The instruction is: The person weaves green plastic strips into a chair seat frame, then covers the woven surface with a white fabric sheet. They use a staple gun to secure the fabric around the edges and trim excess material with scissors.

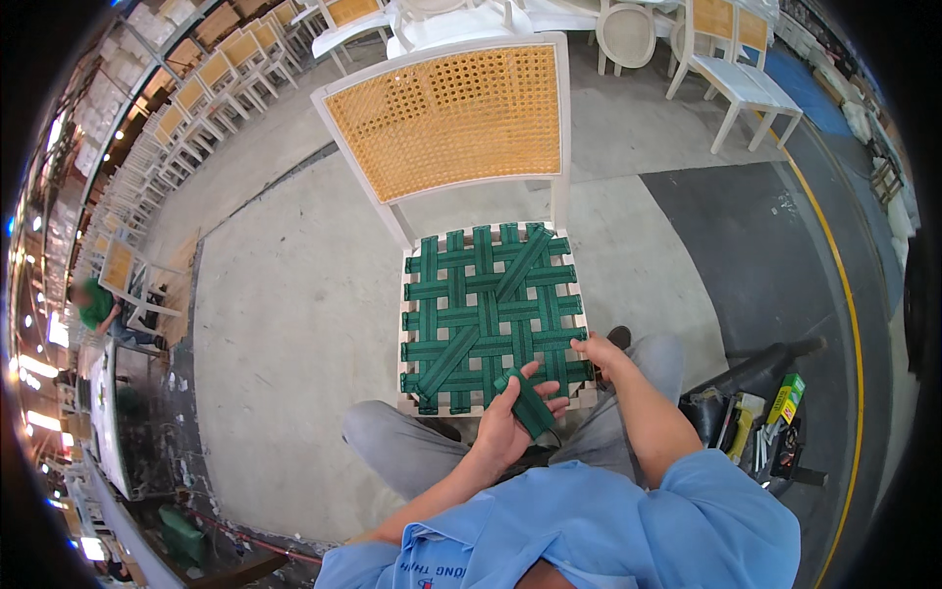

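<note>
A chair with a pale wooden frame and a woven cane back stands in front of me. Its seat is laced with green webbing straps, crossing over and under, with two diagonal pieces on top. My left hand is closed around a loose folded length of green webbing just over the seat's front edge. At the seat's right front side, my right hand grips the edge, fingertips against a strap end. Part of its fingers is hidden.
Beside my right leg, a black tool tray holds hand tools and a green-yellow box. More cane-back chairs line the far left. White-seated chairs stand far right. A person in green sits far left.
</note>
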`<state>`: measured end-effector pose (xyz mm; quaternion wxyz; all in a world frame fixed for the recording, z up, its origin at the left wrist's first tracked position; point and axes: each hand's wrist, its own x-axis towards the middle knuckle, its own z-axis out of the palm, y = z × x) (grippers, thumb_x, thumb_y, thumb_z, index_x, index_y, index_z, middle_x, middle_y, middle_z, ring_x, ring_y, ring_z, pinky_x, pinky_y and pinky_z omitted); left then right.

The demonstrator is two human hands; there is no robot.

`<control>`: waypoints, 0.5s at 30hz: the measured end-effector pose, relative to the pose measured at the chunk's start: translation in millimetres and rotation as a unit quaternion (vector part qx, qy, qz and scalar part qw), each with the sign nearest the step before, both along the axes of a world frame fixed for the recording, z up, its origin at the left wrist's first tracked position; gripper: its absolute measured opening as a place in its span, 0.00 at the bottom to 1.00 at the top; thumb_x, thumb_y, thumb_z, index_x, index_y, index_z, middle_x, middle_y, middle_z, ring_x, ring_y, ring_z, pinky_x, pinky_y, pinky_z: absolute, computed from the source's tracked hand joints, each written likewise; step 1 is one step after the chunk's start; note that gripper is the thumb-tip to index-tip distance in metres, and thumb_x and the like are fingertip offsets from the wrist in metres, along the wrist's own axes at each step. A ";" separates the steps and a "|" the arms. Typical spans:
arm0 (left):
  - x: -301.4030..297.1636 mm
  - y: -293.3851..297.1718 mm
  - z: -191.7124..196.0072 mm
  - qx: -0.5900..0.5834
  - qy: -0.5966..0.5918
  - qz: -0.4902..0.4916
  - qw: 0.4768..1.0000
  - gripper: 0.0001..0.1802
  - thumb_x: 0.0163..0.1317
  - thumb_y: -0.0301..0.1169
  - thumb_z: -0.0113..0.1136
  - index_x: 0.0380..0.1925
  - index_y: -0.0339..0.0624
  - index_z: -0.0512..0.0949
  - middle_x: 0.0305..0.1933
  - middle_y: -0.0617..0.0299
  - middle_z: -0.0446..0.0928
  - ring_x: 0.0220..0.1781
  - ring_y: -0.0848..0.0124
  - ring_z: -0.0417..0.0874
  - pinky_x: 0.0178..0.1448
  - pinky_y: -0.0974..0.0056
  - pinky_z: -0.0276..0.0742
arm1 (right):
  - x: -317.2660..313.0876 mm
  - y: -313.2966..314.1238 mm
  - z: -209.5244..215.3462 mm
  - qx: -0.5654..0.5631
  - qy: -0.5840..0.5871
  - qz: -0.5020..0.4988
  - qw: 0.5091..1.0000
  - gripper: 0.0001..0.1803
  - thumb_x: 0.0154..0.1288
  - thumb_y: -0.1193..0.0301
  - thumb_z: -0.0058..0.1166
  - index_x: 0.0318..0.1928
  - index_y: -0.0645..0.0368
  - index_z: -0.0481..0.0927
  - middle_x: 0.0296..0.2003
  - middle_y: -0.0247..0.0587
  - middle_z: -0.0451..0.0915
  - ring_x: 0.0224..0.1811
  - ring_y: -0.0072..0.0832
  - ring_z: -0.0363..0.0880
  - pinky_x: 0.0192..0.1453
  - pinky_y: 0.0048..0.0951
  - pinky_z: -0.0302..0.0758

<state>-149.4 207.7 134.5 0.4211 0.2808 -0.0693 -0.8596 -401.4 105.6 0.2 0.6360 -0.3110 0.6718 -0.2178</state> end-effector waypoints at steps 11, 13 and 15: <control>-15.8 -88.1 2.1 -0.062 -0.007 0.109 0.992 0.30 0.85 0.47 0.47 0.78 0.44 0.63 0.60 0.46 0.80 0.60 0.50 0.84 0.71 0.43 0.80 | 33.4 70.0 83.4 -0.122 -0.194 0.155 0.961 0.13 0.80 0.63 0.61 0.50 0.61 0.85 0.41 0.29 0.85 0.50 0.17 0.81 0.59 0.26 0.78; 5.7 -115.2 2.3 -0.090 -0.092 0.107 0.986 0.25 0.84 0.42 0.53 0.72 0.40 0.71 0.55 0.51 0.84 0.52 0.57 0.87 0.62 0.49 0.86 | 29.3 73.4 94.4 -0.125 -0.199 0.098 0.967 0.09 0.77 0.66 0.64 0.43 0.59 0.83 0.31 0.26 0.82 0.33 0.16 0.79 0.40 0.25 0.78; 71.8 -136.6 -7.5 -0.136 -0.266 0.088 0.950 0.22 0.83 0.38 0.56 0.68 0.38 0.75 0.51 0.54 0.85 0.49 0.61 0.88 0.56 0.52 0.89 | 45.0 65.1 127.5 -0.054 -0.267 0.074 0.959 0.09 0.76 0.66 0.65 0.45 0.59 0.82 0.29 0.28 0.81 0.28 0.17 0.77 0.32 0.26 0.77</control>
